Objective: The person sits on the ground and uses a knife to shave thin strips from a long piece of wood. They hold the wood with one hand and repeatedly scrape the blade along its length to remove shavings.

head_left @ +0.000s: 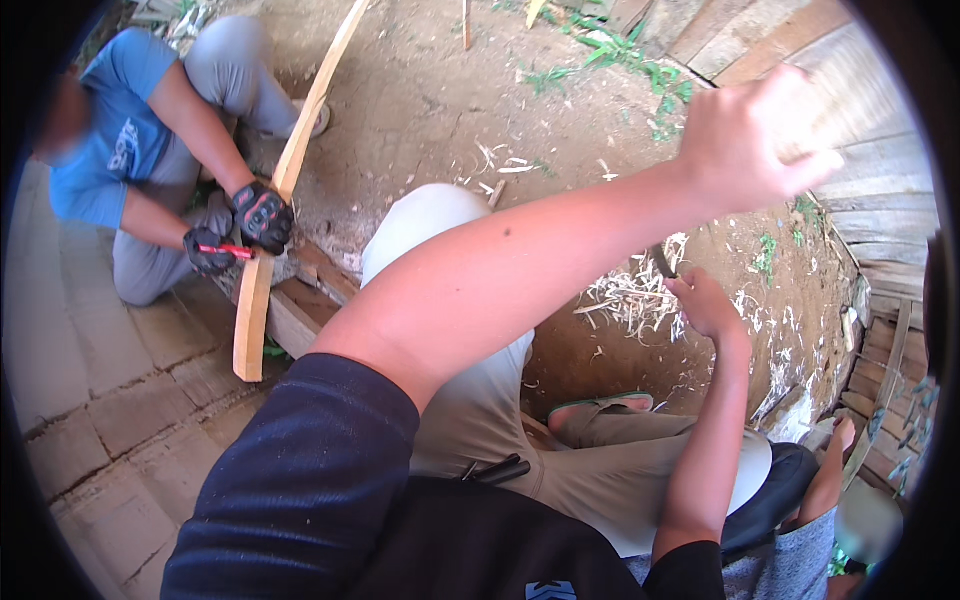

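My left arm reaches across to the upper right. My left hand (750,135) is closed around a pale, tan wooden piece (850,95), smeared by motion so its exact shape is unclear. Lower down, my right hand (710,305) grips a knife (662,262); only a short dark length of it shows, angled up and left over a heap of pale wood shavings (640,300). The two hands are well apart. The handle inside my right fist is hidden.
At left, a person in a blue shirt (110,165) with black gloves holds a red tool (228,250) against a long wooden strip (305,125). Another person's arm (825,475) shows at lower right. Plank walls (880,195) border the dirt ground (420,100); a tiled floor (150,430) lies left.
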Action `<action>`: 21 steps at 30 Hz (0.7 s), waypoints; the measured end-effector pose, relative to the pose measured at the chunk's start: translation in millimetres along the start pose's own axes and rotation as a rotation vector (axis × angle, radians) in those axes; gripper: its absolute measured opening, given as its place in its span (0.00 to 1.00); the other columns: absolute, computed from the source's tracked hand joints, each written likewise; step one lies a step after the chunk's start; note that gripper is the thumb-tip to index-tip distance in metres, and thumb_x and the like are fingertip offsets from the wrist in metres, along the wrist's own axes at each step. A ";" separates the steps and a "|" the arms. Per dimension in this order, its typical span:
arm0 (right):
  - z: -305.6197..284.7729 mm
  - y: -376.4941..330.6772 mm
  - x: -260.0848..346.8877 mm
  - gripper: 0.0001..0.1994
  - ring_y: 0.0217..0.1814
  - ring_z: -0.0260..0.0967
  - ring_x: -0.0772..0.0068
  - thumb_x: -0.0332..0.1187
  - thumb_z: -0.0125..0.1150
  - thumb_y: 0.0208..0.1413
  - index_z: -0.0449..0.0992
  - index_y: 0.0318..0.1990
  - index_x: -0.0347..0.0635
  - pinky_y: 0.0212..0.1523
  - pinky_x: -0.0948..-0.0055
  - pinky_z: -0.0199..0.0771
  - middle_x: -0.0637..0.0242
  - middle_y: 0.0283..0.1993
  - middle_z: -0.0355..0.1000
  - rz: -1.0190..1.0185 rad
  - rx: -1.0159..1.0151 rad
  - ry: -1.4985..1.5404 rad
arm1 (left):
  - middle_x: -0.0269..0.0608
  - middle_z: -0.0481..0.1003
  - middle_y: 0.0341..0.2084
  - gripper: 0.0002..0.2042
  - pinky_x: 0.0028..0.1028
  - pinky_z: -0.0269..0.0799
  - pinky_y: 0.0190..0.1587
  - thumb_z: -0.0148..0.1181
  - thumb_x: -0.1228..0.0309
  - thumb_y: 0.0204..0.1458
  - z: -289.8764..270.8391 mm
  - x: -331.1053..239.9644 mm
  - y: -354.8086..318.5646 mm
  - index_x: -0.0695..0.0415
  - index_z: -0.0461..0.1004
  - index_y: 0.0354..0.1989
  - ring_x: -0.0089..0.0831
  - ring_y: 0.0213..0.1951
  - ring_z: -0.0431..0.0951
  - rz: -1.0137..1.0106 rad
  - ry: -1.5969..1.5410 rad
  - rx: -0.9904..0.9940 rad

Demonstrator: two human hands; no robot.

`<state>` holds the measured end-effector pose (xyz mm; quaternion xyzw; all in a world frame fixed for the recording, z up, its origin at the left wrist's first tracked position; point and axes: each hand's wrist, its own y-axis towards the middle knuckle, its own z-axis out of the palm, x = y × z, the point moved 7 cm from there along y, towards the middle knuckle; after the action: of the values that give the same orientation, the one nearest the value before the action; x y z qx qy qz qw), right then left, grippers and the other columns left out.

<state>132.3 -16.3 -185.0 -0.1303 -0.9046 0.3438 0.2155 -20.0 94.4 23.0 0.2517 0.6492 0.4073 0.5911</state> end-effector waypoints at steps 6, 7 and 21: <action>6.9 7.8 -2.6 0.20 0.42 0.74 0.55 0.43 0.57 0.62 0.70 0.45 0.30 0.48 0.58 0.70 0.49 0.39 0.75 0.029 0.024 -0.033 | 0.42 0.74 0.14 0.28 0.36 0.74 0.21 0.74 0.52 0.34 1.2 -6.3 -4.6 0.62 0.73 0.37 0.40 0.17 0.78 0.003 -0.043 0.001; 7.7 8.1 -3.2 0.20 0.42 0.74 0.55 0.44 0.57 0.62 0.71 0.44 0.30 0.47 0.58 0.70 0.49 0.38 0.75 0.047 0.034 -0.043 | 0.42 0.74 0.14 0.28 0.36 0.74 0.21 0.73 0.53 0.33 2.7 -5.8 -4.9 0.62 0.73 0.36 0.40 0.17 0.78 -0.006 -0.055 0.024; -5.8 11.6 -10.4 0.25 0.58 0.72 0.39 0.47 0.55 0.62 0.76 0.49 0.27 0.59 0.52 0.69 0.35 0.51 0.74 0.033 -0.034 -0.092 | 0.46 0.77 0.28 0.21 0.33 0.78 0.32 0.68 0.64 0.45 -8.6 -10.6 20.8 0.63 0.71 0.44 0.37 0.28 0.80 0.122 -0.260 0.117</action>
<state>145.1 -8.5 -192.2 -0.1331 -0.9169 0.3378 0.1659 -29.7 95.1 45.9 0.3753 0.5732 0.3678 0.6287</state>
